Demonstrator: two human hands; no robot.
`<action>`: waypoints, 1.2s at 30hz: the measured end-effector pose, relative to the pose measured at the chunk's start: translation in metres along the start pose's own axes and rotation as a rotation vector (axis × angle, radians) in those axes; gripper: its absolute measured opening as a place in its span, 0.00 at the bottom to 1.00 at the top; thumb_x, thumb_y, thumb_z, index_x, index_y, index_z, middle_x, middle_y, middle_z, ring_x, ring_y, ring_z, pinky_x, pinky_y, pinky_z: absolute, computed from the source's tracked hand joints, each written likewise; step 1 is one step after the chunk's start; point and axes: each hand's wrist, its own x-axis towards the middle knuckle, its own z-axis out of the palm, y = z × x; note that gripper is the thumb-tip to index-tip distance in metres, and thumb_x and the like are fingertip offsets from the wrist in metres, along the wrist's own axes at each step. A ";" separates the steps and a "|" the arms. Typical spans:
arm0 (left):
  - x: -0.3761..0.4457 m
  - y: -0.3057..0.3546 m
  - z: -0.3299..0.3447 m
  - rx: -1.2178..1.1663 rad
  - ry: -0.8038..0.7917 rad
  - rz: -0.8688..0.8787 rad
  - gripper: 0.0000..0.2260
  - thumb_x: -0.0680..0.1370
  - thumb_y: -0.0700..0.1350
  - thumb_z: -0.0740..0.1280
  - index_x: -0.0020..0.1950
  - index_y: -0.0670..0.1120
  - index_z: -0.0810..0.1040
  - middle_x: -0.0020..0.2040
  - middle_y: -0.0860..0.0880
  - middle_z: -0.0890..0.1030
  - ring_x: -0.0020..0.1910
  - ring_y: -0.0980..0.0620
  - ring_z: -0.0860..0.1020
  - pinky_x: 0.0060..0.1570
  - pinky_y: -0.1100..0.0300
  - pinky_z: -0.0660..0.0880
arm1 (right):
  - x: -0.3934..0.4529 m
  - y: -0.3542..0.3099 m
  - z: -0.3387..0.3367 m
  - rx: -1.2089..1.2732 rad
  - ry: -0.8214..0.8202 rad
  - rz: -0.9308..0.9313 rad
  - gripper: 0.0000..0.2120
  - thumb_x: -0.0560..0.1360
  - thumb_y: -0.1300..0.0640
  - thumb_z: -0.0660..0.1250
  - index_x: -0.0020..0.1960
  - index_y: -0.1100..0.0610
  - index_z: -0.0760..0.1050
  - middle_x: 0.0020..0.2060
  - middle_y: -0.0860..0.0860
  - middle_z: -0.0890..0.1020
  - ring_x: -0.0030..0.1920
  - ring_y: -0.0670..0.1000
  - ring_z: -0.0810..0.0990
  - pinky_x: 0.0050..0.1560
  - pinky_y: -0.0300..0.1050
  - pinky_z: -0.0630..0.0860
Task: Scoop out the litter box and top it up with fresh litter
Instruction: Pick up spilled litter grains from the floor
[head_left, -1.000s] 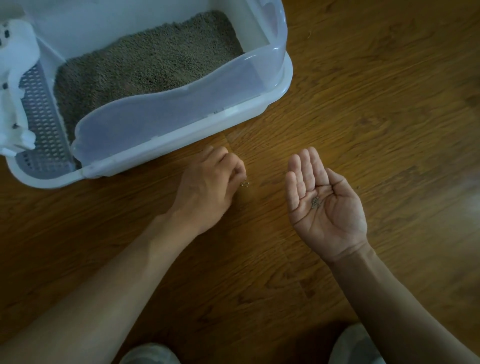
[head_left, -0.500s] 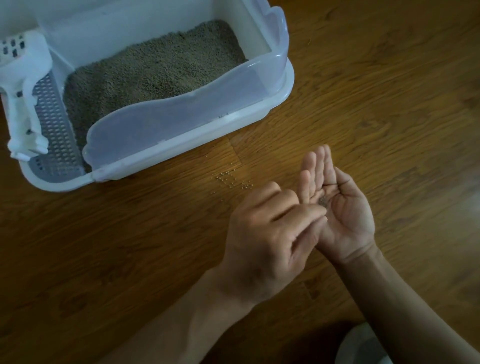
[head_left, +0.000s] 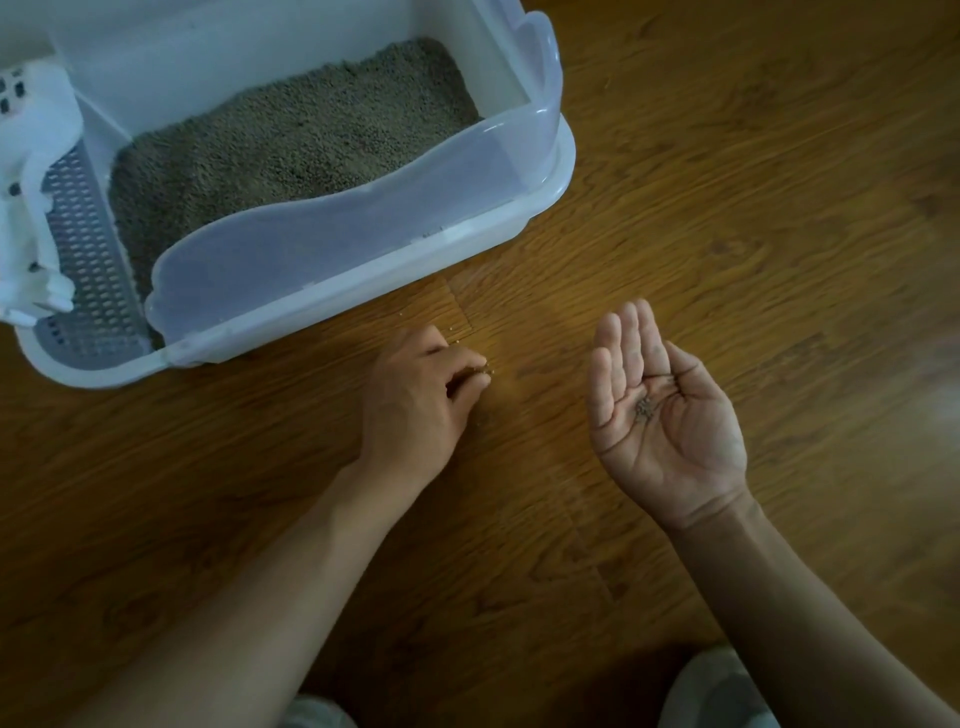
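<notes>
My left hand (head_left: 415, 400) pinches spilled grains (head_left: 485, 370) off the floor (head_left: 727, 208); my right hand (head_left: 660, 410) lies flat open, cupping litter (head_left: 644, 409).

Bare forearms, no sleeves, pale shoes (head_left: 717, 691)

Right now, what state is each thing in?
Litter box: uncovered, holding grey litter.
Scoop: propped at the box's left end, untouched.
Left hand: pinching spilled granules off the floor.
Right hand: palm up, a few collected granules in it.
</notes>
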 end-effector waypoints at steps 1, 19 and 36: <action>0.001 -0.001 0.002 -0.002 0.003 0.012 0.04 0.75 0.48 0.74 0.47 0.48 0.84 0.40 0.53 0.73 0.43 0.53 0.72 0.38 0.62 0.70 | 0.000 -0.001 0.000 0.003 0.000 -0.001 0.27 0.82 0.52 0.47 0.63 0.68 0.76 0.59 0.64 0.81 0.65 0.61 0.77 0.65 0.58 0.72; -0.026 0.093 -0.010 -0.173 0.262 0.248 0.07 0.81 0.44 0.68 0.47 0.43 0.83 0.41 0.50 0.80 0.41 0.51 0.75 0.41 0.54 0.72 | 0.008 0.015 0.000 0.029 0.051 -0.019 0.25 0.82 0.53 0.49 0.64 0.69 0.75 0.61 0.65 0.79 0.64 0.64 0.77 0.67 0.59 0.72; -0.018 0.008 -0.002 -0.067 0.087 -0.050 0.09 0.74 0.45 0.74 0.52 0.44 0.85 0.41 0.52 0.78 0.41 0.55 0.73 0.39 0.55 0.75 | 0.003 -0.011 -0.006 0.038 0.038 -0.077 0.24 0.82 0.55 0.49 0.60 0.68 0.78 0.56 0.63 0.82 0.62 0.61 0.80 0.61 0.58 0.76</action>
